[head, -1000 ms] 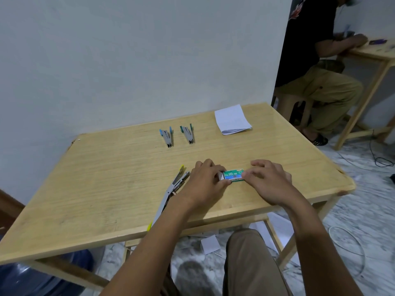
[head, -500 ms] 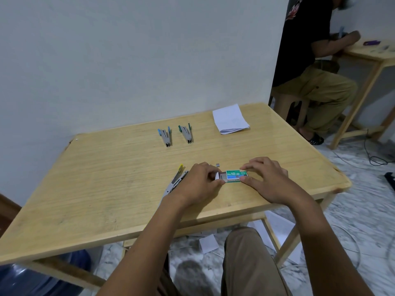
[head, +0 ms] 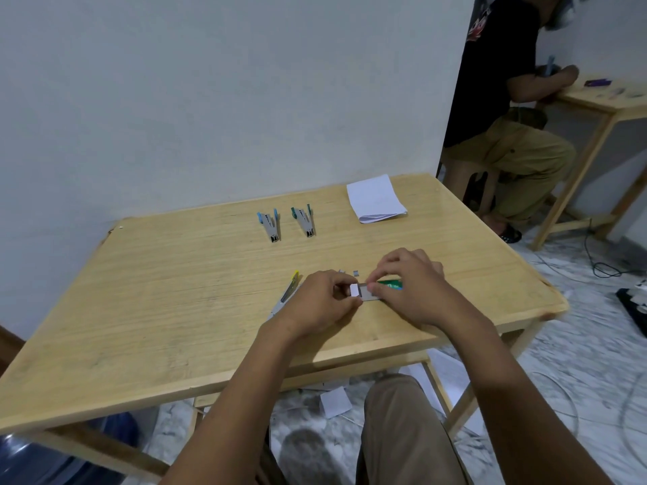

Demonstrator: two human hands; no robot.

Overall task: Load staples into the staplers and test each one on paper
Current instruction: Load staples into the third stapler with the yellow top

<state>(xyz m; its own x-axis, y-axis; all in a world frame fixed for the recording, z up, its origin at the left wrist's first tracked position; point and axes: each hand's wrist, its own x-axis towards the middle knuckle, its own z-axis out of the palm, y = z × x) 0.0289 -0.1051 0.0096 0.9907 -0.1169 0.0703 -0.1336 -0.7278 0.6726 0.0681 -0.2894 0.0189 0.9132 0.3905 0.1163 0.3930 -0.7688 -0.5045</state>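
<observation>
Both hands work the staple box (head: 371, 296), near the middle of the table (head: 175, 309). Left hand (head: 322, 302) pinches the white tray (head: 354, 290) end. Right hand (head: 409, 288) pinches the green sleeve (head: 392, 283), probably pinning it so the tray can slide. Tray sits partly out, grey staples (head: 367, 291) showing. Judged step: opening the box to get a strip.

Yellow stapler (head: 293, 285) lies just beside the left hand, partly hidden, likely first to load. Blue stapler (head: 269, 226) and green stapler (head: 304, 222) lie side by side further back, well apart from the hands. Paper (head: 376, 199) is at the far right, likely for testing. A loose staple bit (head: 356, 273) lies just behind the box.
</observation>
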